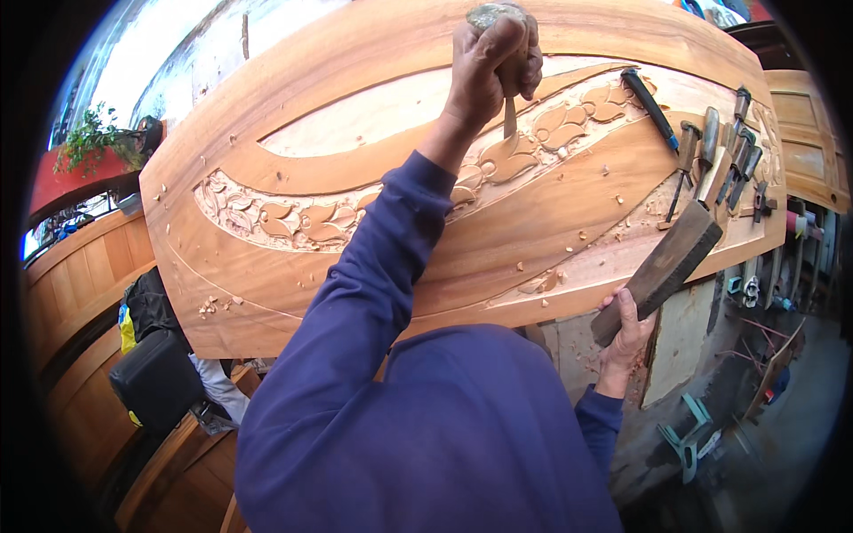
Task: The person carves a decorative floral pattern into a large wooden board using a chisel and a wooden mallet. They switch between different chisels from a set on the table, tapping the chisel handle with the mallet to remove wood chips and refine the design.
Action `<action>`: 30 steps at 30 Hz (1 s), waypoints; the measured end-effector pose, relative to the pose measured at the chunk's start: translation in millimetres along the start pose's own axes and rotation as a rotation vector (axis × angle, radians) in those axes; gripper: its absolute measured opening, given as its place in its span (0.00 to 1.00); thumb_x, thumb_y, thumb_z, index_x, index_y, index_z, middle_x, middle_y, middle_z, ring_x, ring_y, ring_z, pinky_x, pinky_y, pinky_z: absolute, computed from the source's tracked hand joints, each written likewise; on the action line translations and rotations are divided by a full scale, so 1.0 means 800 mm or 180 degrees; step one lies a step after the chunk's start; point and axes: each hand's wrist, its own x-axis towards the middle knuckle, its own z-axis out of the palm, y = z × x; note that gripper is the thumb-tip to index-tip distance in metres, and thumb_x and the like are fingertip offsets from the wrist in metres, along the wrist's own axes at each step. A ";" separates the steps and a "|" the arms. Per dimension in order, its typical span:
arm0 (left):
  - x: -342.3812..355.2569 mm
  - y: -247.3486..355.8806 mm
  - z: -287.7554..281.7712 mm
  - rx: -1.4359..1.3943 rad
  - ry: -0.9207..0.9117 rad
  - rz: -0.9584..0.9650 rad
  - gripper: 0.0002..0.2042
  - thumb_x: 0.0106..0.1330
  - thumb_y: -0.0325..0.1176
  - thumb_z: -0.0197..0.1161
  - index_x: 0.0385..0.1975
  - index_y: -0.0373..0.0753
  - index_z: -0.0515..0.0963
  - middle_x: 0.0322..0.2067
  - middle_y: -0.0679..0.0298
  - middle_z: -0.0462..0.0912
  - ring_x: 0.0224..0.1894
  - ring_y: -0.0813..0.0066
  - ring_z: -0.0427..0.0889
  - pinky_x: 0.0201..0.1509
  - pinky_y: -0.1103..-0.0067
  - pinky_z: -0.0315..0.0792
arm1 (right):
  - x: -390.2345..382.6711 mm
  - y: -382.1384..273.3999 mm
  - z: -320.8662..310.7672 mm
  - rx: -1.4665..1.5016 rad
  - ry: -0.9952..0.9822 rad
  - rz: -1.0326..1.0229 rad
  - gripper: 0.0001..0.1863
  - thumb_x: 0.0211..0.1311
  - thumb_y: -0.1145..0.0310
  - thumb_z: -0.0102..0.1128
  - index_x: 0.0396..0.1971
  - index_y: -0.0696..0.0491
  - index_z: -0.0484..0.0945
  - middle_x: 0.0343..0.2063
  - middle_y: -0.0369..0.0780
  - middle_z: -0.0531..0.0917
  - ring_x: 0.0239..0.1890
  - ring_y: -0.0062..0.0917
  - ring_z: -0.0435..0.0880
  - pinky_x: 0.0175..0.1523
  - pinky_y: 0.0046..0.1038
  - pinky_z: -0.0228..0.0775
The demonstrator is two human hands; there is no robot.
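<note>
My left hand [489, 67] is closed around the handle of a chisel [509, 118], held upright with its blade on the leafy carved band [558, 127] of a large wooden panel [213, 302]. The handle's pale top shows above my fist. At the panel's lower right, my right hand [622, 342] grips a long, dark wooden mallet [671, 258], which slants up toward several chisels [711, 142] lying on the panel. A long black-handled tool [649, 107] lies by the carving, and pale wood chips are scattered over the surface.
More wooden panels stand at the left [80, 266] and far right [795, 133]. A black bag [151, 377] sits at lower left and a plant [102, 142] at upper left. Beyond the panel's right edge are pale green metal pieces [689, 440] on the floor and assorted rods and boards.
</note>
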 end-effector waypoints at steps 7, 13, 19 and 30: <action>0.007 -0.011 -0.013 0.0216 0.0062 0.0224 0.29 0.71 0.63 0.63 0.36 0.36 0.72 0.20 0.63 0.72 0.18 0.75 0.73 0.19 0.81 0.68 | 0.001 -0.006 0.010 -0.0054 -0.0037 -0.0056 0.17 0.66 0.70 0.71 0.50 0.56 0.74 0.31 0.38 0.80 0.31 0.23 0.82 0.39 0.29 0.79; -0.002 -0.012 -0.026 0.0039 0.0480 0.0086 0.32 0.71 0.68 0.57 0.37 0.36 0.74 0.18 0.61 0.73 0.17 0.73 0.74 0.19 0.78 0.70 | 0.003 -0.011 0.011 -0.0124 -0.0038 0.0043 0.19 0.66 0.69 0.72 0.51 0.57 0.74 0.32 0.38 0.81 0.31 0.23 0.83 0.38 0.29 0.79; -0.005 -0.014 -0.044 0.0068 0.0447 -0.0093 0.39 0.63 0.79 0.50 0.34 0.40 0.71 0.16 0.63 0.70 0.15 0.72 0.72 0.16 0.76 0.69 | 0.004 -0.008 0.007 -0.0216 -0.0024 -0.0011 0.15 0.68 0.67 0.70 0.46 0.57 0.77 0.32 0.39 0.82 0.31 0.24 0.83 0.37 0.29 0.79; 0.023 -0.014 -0.012 0.0479 0.0537 -0.0235 0.14 0.74 0.42 0.66 0.39 0.37 0.77 0.16 0.71 0.71 0.12 0.83 0.69 0.13 0.84 0.63 | 0.022 -0.106 0.055 -0.0927 -0.0158 -0.1094 0.17 0.67 0.67 0.67 0.51 0.56 0.76 0.32 0.39 0.82 0.33 0.23 0.82 0.38 0.27 0.75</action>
